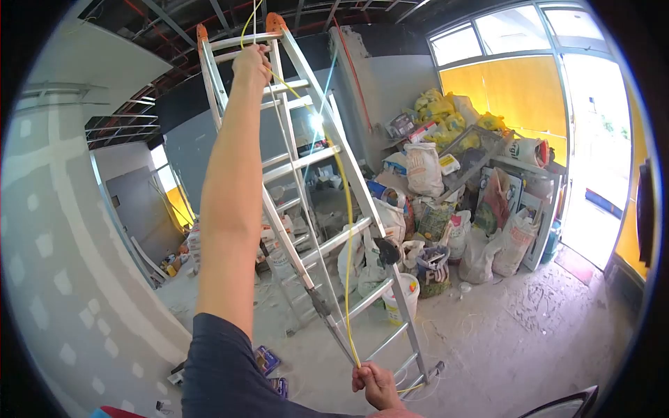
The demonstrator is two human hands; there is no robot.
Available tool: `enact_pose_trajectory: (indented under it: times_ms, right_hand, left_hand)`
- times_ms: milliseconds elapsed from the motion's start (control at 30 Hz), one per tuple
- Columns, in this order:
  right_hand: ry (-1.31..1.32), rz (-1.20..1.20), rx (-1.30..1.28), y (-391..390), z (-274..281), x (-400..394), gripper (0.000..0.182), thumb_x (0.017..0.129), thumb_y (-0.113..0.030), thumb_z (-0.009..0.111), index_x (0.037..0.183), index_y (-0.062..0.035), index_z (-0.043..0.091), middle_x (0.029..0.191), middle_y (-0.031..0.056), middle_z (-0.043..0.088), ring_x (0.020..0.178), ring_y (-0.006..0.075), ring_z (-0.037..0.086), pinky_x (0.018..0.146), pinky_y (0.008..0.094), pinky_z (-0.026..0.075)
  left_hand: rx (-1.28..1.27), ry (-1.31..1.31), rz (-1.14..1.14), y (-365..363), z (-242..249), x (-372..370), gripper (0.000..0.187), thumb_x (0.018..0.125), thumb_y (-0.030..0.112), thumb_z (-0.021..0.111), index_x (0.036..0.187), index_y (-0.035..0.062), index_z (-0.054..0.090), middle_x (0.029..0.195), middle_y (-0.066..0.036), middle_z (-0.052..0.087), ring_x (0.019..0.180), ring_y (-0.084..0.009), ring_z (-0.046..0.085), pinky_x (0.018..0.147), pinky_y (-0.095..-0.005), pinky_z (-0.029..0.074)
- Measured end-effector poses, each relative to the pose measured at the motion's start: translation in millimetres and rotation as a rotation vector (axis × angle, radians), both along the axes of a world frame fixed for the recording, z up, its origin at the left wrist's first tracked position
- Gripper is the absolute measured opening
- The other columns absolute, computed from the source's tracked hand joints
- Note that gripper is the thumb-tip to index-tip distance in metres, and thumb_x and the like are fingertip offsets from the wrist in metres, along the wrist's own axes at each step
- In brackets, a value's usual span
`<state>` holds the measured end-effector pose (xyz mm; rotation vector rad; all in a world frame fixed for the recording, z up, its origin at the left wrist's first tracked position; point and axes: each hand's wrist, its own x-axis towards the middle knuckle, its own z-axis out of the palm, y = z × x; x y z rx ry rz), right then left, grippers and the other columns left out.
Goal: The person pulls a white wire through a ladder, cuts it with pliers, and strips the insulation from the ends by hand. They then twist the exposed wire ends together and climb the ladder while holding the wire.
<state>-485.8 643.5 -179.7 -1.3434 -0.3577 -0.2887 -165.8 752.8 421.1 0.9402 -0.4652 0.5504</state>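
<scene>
A thin yellow cable [346,230] runs from the open ceiling down past an aluminium stepladder [315,159] with orange caps. My left hand [251,61] is raised high at the ladder's top rungs, fingers closed on the cable where it comes down from the ceiling. My right hand [376,384] is low near the ladder's foot, closed on the same cable's lower end. The cable hangs in a long arc between the two hands, in front of the ladder's rungs.
A heap of sacks, bags and buckets [446,223] is piled against the back wall and a white bucket [403,298] stands by the ladder. A drywall partition [63,265] is close on the left. Large windows and a doorway [592,139] are at right. Dusty concrete floor [516,334].
</scene>
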Motion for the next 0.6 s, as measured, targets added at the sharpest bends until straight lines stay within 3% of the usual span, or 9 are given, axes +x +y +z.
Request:
enact_pose_trajectory:
  times_ms: [167, 233, 333, 433, 500, 600]
  right_hand:
    - [-0.043, -0.026, -0.098, -3, -14, -15, 0.034, 0.107, -0.025, 0.044, 0.088, -0.0005, 0.057, 0.062, 0.0046, 0.058, 0.056, 0.012, 0.057, 0.056, 0.0271, 0.047]
    - [-0.047, -0.039, -0.152, -10, -15, -16, 0.034, 0.106, -0.026, 0.044, 0.089, -0.0007, 0.058, 0.062, 0.0048, 0.059, 0.056, 0.0122, 0.058, 0.056, 0.0272, 0.047]
    - [-0.024, -0.058, -0.214, -23, -25, -24, 0.03, 0.106, -0.026, 0.046, 0.095, -0.0018, 0.061, 0.067, 0.0068, 0.061, 0.06, 0.0157, 0.063, 0.059, 0.0283, 0.05]
    - [-0.023, -0.11, -0.222, -36, -24, -34, 0.031, 0.106, -0.027, 0.046, 0.096, -0.002, 0.061, 0.067, 0.0076, 0.061, 0.06, 0.016, 0.062, 0.059, 0.0292, 0.05]
    - [0.004, -0.142, -0.226, -41, -26, -44, 0.029, 0.105, -0.024, 0.046, 0.095, -0.002, 0.061, 0.067, 0.0082, 0.061, 0.059, 0.0164, 0.062, 0.059, 0.0297, 0.05]
    - [-0.026, -0.162, -0.233, -45, -40, -44, 0.028, 0.105, -0.022, 0.046, 0.094, -0.0021, 0.062, 0.066, 0.0083, 0.06, 0.058, 0.0172, 0.062, 0.058, 0.0303, 0.049]
  left_hand:
    - [-0.007, -0.052, -0.008, 11, 2, -16, 0.018, 0.099, 0.014, 0.055, 0.089, -0.0013, 0.059, 0.056, 0.005, 0.048, 0.039, -0.0022, 0.042, 0.037, -0.0161, 0.031]
    - [0.098, -0.097, 0.045, 12, 0, -24, 0.016, 0.098, 0.014, 0.055, 0.093, -0.0011, 0.058, 0.056, 0.006, 0.047, 0.039, -0.0024, 0.041, 0.038, -0.0169, 0.029]
    - [0.124, -0.044, 0.012, 1, 3, -33, 0.016, 0.098, 0.014, 0.056, 0.094, -0.0011, 0.057, 0.056, 0.007, 0.046, 0.039, -0.0024, 0.04, 0.04, -0.0171, 0.027]
    - [0.141, -0.068, -0.016, -12, 10, -23, 0.017, 0.098, 0.015, 0.056, 0.094, -0.0019, 0.057, 0.057, 0.005, 0.046, 0.041, -0.0025, 0.042, 0.039, -0.017, 0.029]
    - [0.159, -0.035, -0.171, -17, 14, -14, 0.017, 0.096, 0.017, 0.056, 0.084, 0.0047, 0.06, 0.055, 0.006, 0.05, 0.04, -0.0032, 0.047, 0.043, -0.0203, 0.041]
    - [0.197, -0.177, -0.161, -21, 8, -14, 0.014, 0.096, 0.01, 0.056, 0.088, -0.0013, 0.057, 0.06, 0.0, 0.05, 0.042, -0.0055, 0.047, 0.04, -0.0176, 0.042]
